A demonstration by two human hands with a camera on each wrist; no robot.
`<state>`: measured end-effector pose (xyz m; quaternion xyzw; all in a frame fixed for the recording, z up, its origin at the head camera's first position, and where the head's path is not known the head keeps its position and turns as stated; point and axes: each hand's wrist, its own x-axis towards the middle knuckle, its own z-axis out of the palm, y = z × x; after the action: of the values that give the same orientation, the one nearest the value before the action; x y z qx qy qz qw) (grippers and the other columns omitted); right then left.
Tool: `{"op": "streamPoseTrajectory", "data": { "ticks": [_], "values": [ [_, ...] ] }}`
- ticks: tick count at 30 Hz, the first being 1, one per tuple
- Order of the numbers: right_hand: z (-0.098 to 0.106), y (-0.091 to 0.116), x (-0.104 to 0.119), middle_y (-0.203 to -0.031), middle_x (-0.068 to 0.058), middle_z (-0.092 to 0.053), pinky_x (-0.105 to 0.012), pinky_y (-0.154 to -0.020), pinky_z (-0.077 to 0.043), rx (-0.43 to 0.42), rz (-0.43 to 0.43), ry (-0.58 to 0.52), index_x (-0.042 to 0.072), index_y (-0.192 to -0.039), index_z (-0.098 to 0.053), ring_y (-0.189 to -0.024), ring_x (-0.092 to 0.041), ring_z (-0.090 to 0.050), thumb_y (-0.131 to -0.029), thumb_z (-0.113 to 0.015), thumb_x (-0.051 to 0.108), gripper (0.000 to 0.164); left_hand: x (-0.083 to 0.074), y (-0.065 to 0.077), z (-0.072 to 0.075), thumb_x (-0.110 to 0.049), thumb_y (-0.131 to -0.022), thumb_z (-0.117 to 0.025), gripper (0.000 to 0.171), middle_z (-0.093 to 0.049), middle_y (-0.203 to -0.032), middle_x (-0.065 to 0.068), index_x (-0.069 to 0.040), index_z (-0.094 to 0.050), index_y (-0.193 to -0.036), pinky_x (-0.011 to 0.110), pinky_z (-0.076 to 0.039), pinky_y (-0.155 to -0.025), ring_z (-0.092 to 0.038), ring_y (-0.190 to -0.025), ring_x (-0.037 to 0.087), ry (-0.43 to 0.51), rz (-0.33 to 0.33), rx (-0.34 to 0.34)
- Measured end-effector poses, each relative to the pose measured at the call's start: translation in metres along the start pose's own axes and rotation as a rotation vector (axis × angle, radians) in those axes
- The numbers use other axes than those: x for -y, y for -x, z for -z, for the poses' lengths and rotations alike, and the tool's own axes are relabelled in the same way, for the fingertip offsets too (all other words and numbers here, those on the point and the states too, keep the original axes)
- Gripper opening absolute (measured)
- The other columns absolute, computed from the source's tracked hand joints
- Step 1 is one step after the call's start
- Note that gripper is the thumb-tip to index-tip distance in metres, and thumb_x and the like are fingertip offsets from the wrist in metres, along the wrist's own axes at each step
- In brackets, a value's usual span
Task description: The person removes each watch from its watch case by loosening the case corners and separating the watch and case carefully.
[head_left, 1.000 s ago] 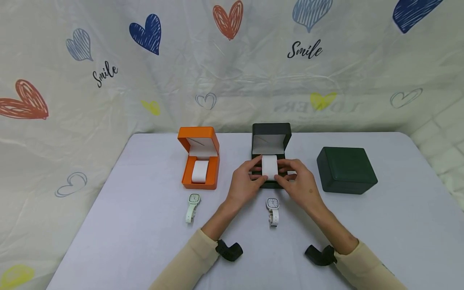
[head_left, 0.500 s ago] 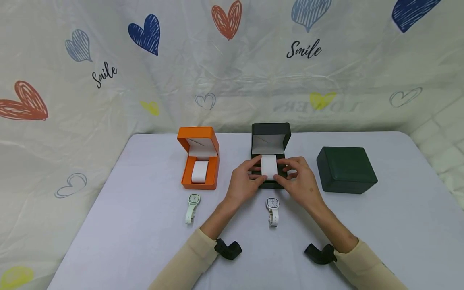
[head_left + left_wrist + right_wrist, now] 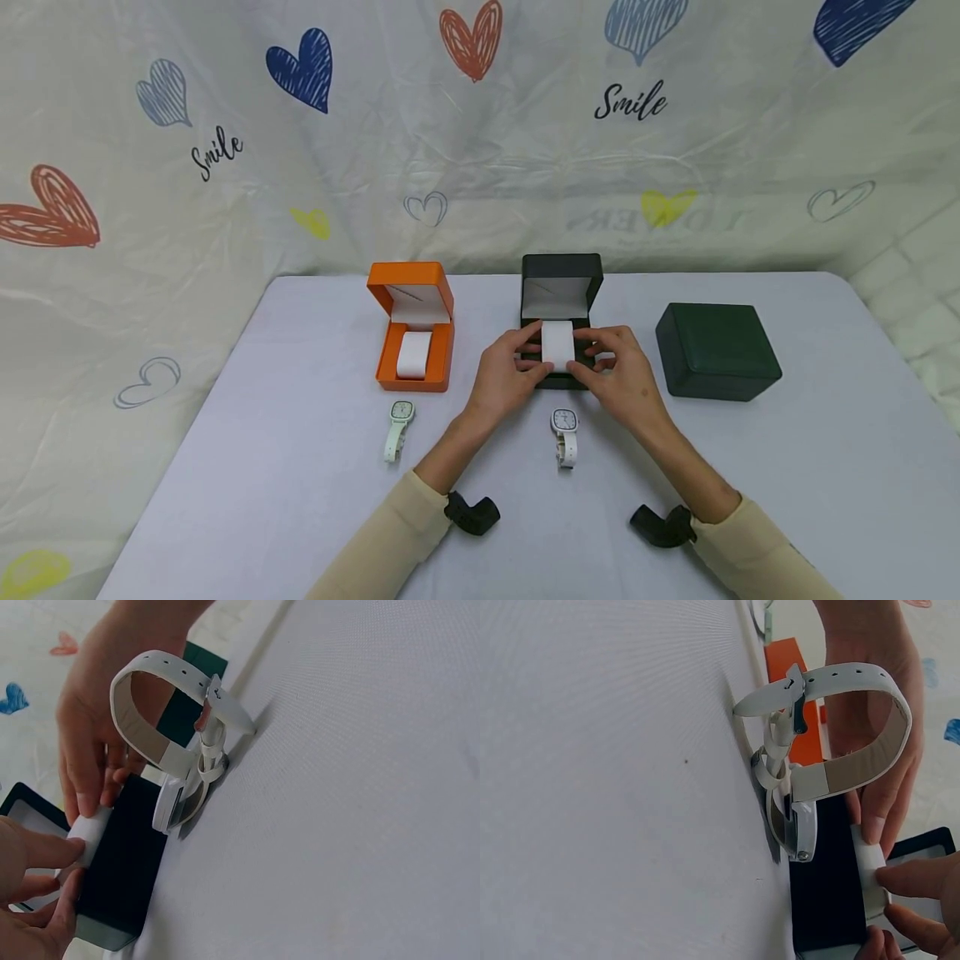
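Both hands are at the open dark watch box point(image 3: 562, 267) at the table's back middle. Its white watch cushion point(image 3: 557, 346) is between them. My left hand point(image 3: 501, 379) pinches the cushion's left side with thumb and fingers. From the right, my right hand point(image 3: 622, 379) holds the other side the same way. In both wrist views the fingertips meet on the cushion point(image 3: 870, 874), low at the box's opening. A white-strapped wristwatch point(image 3: 564, 437) lies in front of the box, its strap point(image 3: 169, 671) standing up in a loop.
An open orange watch box point(image 3: 412, 385) with a white cushion point(image 3: 414, 356) stands to the left. A pale green wristwatch point(image 3: 397, 429) lies before it. On the right sits a closed dark green box point(image 3: 718, 350). A heart-printed sheet point(image 3: 510, 167) hangs behind the table.
Little differs: both hands keep their hold on the cushion, the right-hand fingers shifting only slightly. Boxes and watches stay in place.
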<state>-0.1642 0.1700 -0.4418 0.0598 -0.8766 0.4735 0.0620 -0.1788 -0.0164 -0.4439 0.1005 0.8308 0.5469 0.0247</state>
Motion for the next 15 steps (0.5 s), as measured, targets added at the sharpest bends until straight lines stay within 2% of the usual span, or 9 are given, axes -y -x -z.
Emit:
{"op": "streamPoseTrajectory", "data": {
  "ticks": [15],
  "values": [
    [0.0008, 0.0001, -0.0007, -0.127, -0.019, -0.053, -0.02, -0.084, -0.052, 0.016, 0.0, 0.003, 0.004, -0.135, -0.066, -0.11, -0.03, -0.062, -0.092, -0.079, 0.007, 0.045, 0.0013, -0.0003, 0.004, -0.002, -0.091, -0.078, 0.063, -0.065, -0.133, 0.016, -0.01, -0.057, -0.149, 0.022, -0.061, -0.089, -0.074, -0.112, 0.027, -0.027, 0.005, 0.017]
  ]
}}
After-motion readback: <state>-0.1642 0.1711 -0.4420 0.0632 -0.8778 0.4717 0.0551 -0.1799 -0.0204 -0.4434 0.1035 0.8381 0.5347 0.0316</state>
